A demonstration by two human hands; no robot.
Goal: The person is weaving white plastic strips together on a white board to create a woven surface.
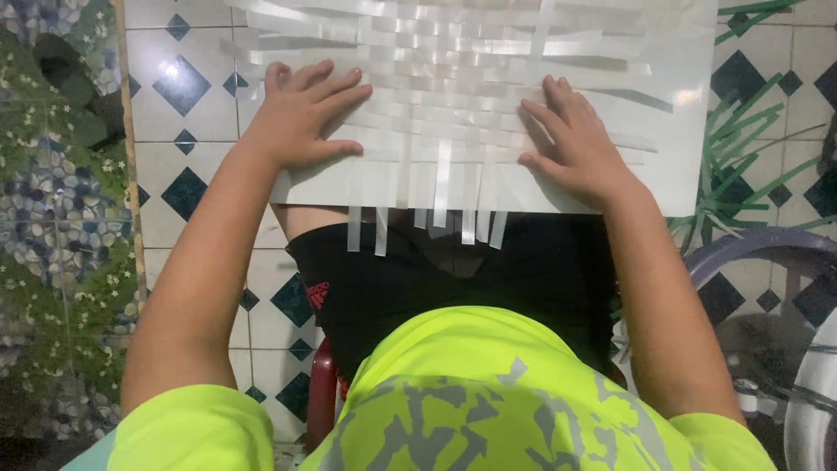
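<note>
A white sheet of woven paper strips (453, 96) lies across my lap, on black shorts. Loose strip ends (436, 218) hang over its near edge. My left hand (301, 113) rests flat on the left part of the weave, fingers spread. On the right part, my right hand (571, 139) presses down with fingers slightly curled on the strips. Neither hand holds anything.
Below is a tiled floor (179, 105) in white with dark diamonds. A pebble-and-flower patterned surface (52, 218) runs along the left. Green palm-like leaves (741, 148) and a curved grey bicycle wheel (776, 253) lie at the right. A red chair edge (321, 392) shows under me.
</note>
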